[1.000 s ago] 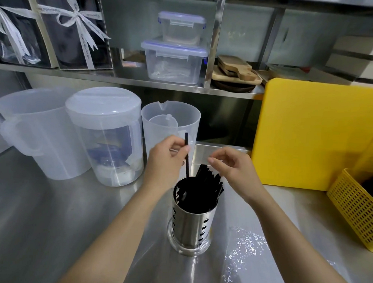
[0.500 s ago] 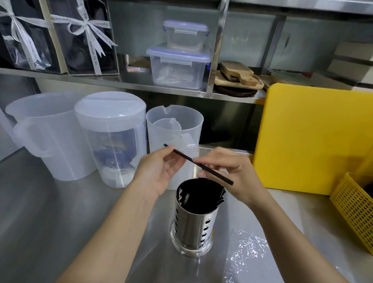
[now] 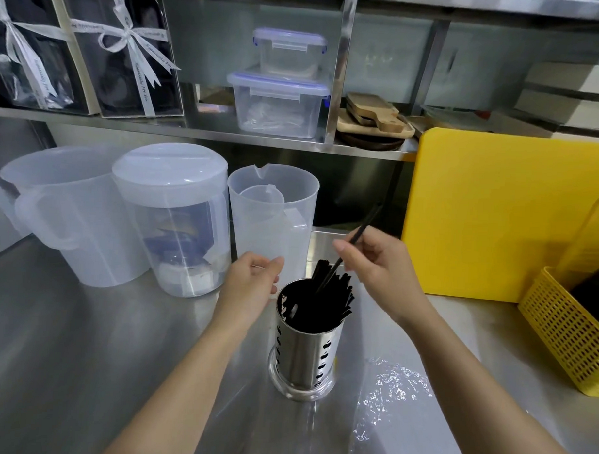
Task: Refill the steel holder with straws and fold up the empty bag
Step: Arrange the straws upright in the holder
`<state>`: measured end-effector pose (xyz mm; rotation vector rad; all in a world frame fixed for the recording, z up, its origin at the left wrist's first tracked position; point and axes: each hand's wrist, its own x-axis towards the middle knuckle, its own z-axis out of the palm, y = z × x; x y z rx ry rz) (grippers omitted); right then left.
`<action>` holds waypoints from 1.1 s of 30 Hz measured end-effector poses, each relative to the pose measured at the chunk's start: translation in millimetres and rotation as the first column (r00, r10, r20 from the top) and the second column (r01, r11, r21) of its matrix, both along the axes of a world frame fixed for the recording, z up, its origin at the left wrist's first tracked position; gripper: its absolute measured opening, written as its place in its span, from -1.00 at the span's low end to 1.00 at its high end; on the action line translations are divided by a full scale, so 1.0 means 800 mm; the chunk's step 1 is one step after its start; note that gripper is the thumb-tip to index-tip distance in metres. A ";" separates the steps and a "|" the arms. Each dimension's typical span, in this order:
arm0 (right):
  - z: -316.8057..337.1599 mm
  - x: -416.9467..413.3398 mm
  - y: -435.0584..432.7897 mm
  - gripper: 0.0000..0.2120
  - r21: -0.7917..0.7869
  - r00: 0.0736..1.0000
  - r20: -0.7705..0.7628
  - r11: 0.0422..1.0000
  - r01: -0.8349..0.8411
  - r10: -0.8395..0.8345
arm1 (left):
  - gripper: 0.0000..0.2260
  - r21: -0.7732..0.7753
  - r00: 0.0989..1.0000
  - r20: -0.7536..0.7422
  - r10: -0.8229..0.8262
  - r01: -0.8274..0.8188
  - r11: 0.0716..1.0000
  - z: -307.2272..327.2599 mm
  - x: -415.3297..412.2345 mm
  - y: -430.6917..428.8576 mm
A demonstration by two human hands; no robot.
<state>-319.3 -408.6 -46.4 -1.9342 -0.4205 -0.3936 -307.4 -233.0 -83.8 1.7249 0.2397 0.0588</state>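
Over on the far left it's just a row of clear plastic jugs (image 3: 176,219) parked on the steel worktop (image 3: 66,337), nothing to do with the job. Moving in, the left hand (image 3: 252,286) hangs just beside the rim of the steel holder (image 3: 305,349), fingers loosely curled, holding nothing, not touching the holder as far as I can see. The holder stands upright mid-worktop with a bunch of black straws (image 3: 336,292) already leaning to its right side.

Then the right hand (image 3: 381,263), which is the one that matters: its grip is a pinch, thumb and fingers closed on a single black straw (image 3: 357,235). That straw is tilted, top end up and to the right, bottom end pointing down-left with its tip right at the holder's mouth among the others. So the opening sits below and left of the pinch, along the straw's own long axis. I'd guess it only needs to slide down that line.

The clear bag (image 3: 394,389) lies flat and crinkled on the worktop just right of the holder's base, not yet folded.
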 end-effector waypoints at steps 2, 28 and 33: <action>-0.016 0.005 0.003 -0.87 -0.108 0.994 -0.111 0.994 -0.007 -0.005 | -0.79 0.239 0.996 0.084 -0.035 0.014 0.971 -0.009 -0.005 0.002; -0.073 -0.094 -0.098 -0.77 -0.188 0.913 -0.201 0.929 0.319 -0.354 | -0.57 0.711 0.696 0.549 -0.463 -0.097 0.697 -0.057 -0.126 -0.063; -0.141 -0.162 -0.164 -0.52 -0.412 0.752 -0.356 0.816 0.406 -0.554 | -0.60 0.836 0.712 0.281 -0.643 0.147 0.528 -0.110 -0.158 -0.099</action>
